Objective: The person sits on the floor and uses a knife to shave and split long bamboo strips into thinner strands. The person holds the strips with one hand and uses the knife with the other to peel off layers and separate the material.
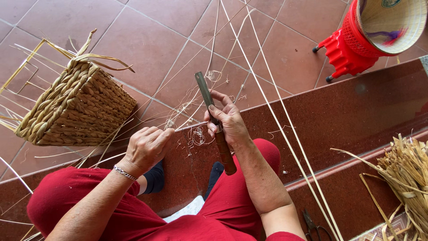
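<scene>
Honestly, the sketchy part here is the knife [213, 117]. The right hand [227, 122] has a closed grip around its brown wooden handle, blade pointing up and away from the body, and a thin pale cane strip [196, 96] seems to run right against the blade. The left hand [147, 147] sits just left of the knife, curled into a narrow pinch; I think it's on the near end of that strip, but the fingers hide it, so I can't tell for sure.

If the blade catches on a knot and jumps, it could slide toward that left hand, since the two are close together. The strip could also split unevenly or snap if the blade tilts.

More long strips [285, 129] slant across just right of the knife, so a snagged elbow could drag them. Scissors [314, 225] lie on the step below and right of the knife, near the leg. The woven basket [76, 109] is well left of it, with loose shavings [196, 134] right under the blade.
</scene>
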